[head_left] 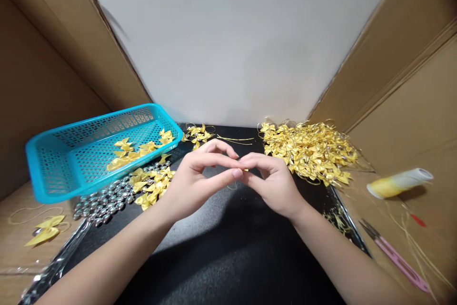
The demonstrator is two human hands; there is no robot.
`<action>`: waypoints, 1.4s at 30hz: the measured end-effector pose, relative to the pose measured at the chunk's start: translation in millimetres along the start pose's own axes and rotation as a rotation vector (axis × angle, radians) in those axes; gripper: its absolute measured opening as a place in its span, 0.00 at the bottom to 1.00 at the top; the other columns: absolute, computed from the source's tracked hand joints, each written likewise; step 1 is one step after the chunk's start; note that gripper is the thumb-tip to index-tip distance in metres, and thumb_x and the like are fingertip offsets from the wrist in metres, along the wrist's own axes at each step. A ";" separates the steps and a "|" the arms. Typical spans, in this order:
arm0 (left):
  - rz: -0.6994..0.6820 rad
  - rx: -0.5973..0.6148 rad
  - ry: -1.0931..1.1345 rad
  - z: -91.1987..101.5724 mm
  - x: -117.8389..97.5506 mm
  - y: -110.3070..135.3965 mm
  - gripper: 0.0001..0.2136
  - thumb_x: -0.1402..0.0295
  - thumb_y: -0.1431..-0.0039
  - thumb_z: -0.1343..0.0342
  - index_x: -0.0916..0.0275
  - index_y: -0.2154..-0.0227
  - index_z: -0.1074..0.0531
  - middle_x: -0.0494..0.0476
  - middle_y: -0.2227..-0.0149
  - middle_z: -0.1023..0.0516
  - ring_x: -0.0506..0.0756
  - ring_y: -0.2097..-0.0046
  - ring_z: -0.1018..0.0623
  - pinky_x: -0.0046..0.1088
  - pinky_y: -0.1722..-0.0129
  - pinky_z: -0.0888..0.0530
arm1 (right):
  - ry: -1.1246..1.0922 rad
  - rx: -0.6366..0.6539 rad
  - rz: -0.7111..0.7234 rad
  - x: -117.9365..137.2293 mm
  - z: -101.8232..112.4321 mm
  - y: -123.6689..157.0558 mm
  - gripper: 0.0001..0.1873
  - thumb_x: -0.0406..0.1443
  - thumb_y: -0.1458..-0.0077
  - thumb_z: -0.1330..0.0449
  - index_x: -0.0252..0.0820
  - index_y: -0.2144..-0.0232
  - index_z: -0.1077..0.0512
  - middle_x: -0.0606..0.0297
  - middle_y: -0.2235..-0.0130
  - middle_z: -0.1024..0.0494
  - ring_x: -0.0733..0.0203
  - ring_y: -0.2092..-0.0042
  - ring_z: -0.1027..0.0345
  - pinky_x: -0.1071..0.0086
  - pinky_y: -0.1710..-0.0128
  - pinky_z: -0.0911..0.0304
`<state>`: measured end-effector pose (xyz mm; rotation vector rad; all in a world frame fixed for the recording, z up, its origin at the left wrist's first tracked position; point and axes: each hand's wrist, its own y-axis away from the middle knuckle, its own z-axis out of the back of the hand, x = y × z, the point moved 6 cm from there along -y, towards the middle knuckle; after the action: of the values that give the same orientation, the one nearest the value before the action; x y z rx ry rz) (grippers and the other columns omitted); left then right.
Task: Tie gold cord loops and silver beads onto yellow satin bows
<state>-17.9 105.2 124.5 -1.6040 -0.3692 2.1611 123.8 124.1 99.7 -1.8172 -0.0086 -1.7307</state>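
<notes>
Over the middle of the black work surface [228,257], my left hand [200,176] and my right hand [273,181] meet at the fingertips. Thumb and forefinger of each are pinched together. A speck of yellow shows between the fingertips; the rest of what they hold is hidden behind the fingers. Beside my left wrist lies a pile of yellow ribbon bows [153,188], with loose shiny silver beads [107,200] next to it. Beyond my right hand is a large heap of yellow bows with gold cord [310,150].
A turquoise basket [50,172] with some yellow bows stands at the left. More bows [198,134] and gold cord pieces [235,140] lie at the back. A thread spool [396,183] and pink-handled snips [400,257] are at the right. Cardboard walls [403,81] flank the surface.
</notes>
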 end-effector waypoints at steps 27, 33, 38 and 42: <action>-0.127 0.426 -0.667 -49.0 120.5 6.8 0.11 0.74 0.35 0.53 0.62 0.60 0.24 0.59 0.59 0.21 0.56 0.56 0.25 0.34 0.54 0.26 | -0.405 -0.207 -0.091 32.3 35.0 -2.6 0.09 0.43 0.49 0.38 0.49 0.78 0.28 0.76 0.85 0.43 0.67 0.80 0.44 0.65 0.66 0.34; -0.099 0.451 -0.753 -47.3 121.0 5.0 0.13 0.77 0.38 0.53 0.64 0.63 0.23 0.60 0.62 0.23 0.57 0.58 0.25 0.34 0.56 0.27 | -0.479 -0.198 -0.090 44.1 32.1 1.2 0.13 0.42 0.49 0.36 0.47 0.81 0.29 0.78 0.85 0.50 0.72 0.83 0.57 0.68 0.68 0.37; -0.102 0.512 -0.755 -56.9 114.9 2.1 0.07 0.73 0.41 0.47 0.63 0.67 0.24 0.60 0.64 0.25 0.58 0.61 0.26 0.36 0.57 0.28 | -0.423 -0.123 -0.128 44.8 19.2 -0.7 0.13 0.43 0.51 0.35 0.46 0.81 0.30 0.78 0.85 0.51 0.70 0.82 0.57 0.69 0.74 0.44; -0.037 0.478 -0.678 -58.4 118.2 -7.2 0.09 0.74 0.40 0.50 0.63 0.75 0.28 0.58 0.70 0.27 0.56 0.65 0.27 0.35 0.58 0.29 | -0.370 -0.094 -0.161 40.2 15.5 1.5 0.12 0.42 0.49 0.37 0.45 0.80 0.29 0.77 0.85 0.48 0.69 0.81 0.53 0.69 0.74 0.46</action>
<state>10.1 166.2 10.8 -0.5868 -0.0559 2.4684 144.0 113.4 136.2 -2.2359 -0.2345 -1.4948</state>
